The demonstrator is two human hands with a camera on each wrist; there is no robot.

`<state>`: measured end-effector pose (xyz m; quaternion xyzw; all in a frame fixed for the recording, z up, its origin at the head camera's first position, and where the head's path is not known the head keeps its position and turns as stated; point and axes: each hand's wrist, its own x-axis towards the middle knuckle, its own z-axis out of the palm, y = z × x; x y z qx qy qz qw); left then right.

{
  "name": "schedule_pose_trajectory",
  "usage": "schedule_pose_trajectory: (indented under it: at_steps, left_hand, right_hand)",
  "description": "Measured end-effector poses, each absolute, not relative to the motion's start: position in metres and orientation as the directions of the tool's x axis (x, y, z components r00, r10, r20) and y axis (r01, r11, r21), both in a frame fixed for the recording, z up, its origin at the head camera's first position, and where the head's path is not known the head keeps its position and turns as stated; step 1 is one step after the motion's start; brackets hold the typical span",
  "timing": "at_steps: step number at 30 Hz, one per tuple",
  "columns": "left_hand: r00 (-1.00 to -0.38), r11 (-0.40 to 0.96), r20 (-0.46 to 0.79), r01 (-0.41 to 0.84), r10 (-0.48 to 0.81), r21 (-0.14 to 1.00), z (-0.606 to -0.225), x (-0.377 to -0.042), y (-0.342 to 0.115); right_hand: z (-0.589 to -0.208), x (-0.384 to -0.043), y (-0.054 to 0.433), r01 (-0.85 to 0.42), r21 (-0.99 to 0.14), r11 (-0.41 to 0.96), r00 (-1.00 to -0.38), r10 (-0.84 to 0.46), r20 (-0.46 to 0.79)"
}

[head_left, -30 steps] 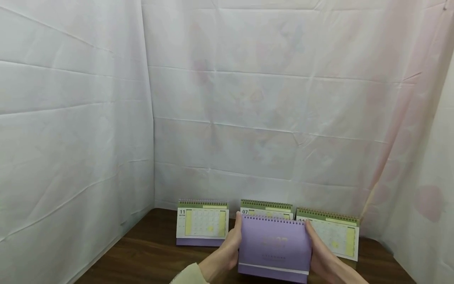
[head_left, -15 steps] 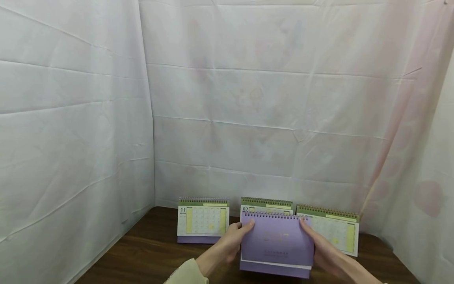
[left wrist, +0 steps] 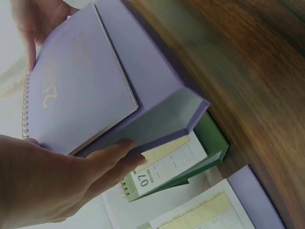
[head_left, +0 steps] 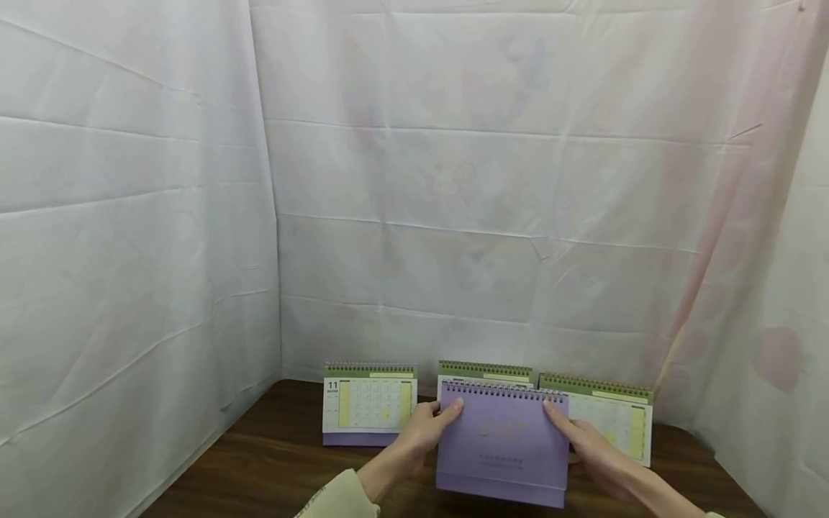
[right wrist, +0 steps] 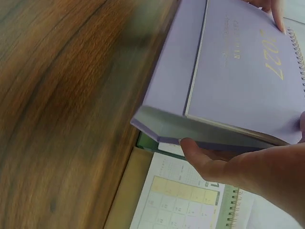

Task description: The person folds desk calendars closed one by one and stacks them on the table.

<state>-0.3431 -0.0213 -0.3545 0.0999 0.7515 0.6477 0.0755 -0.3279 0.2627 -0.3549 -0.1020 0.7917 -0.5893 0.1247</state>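
Both hands hold a purple spiral-bound desk calendar (head_left: 501, 446) upright in its tent shape, its front cover printed with gold lettering. At its left side the left hand (head_left: 424, 432) grips the upper part, thumb on the cover and fingers behind. The right hand (head_left: 592, 450) grips the opposite side the same way, its thumb near the top corner. From the left wrist view, the calendar's hollow stand (left wrist: 176, 114) shows its open end, with the fingers along the back panel. Directly behind is a green-topped calendar (head_left: 486, 370) marked 07, mostly hidden.
To the left stands a calendar (head_left: 370, 403) showing 11, with a purple base. Another green-topped calendar (head_left: 637, 424) stands at the right, partly covered by the right hand. All are on a dark wooden table (head_left: 259, 446), with white cloth (head_left: 414, 180) hanging behind.
Both thumbs have shifted from the calendar's side edges onto its front cover. The white strip below the cover is no longer visible in the head view.
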Motion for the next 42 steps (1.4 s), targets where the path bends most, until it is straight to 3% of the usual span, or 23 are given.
schedule_pose_trajectory:
  at_steps: [15,29,42]
  left_hand:
    - [-0.967,0.324,0.161,0.219,0.198,0.920,-0.347,-0.342,-0.023]
    - [-0.975,0.360,0.140,0.196,0.174,0.912,-0.348,-0.344,-0.020]
    - [-0.973,0.385,0.084,0.163,0.213,0.908,-0.359,-0.346,-0.023]
  right_hand:
    - [-0.341,-0.326,0.259,0.013,-0.860,0.510,-0.998,-0.040,-0.039]
    - [-0.341,-0.323,0.264,0.023,-0.776,0.630,-0.998,0.057,0.017]
    - [-0.353,-0.322,0.268,-0.003,-0.737,0.676,-1.000,0.004,0.008]
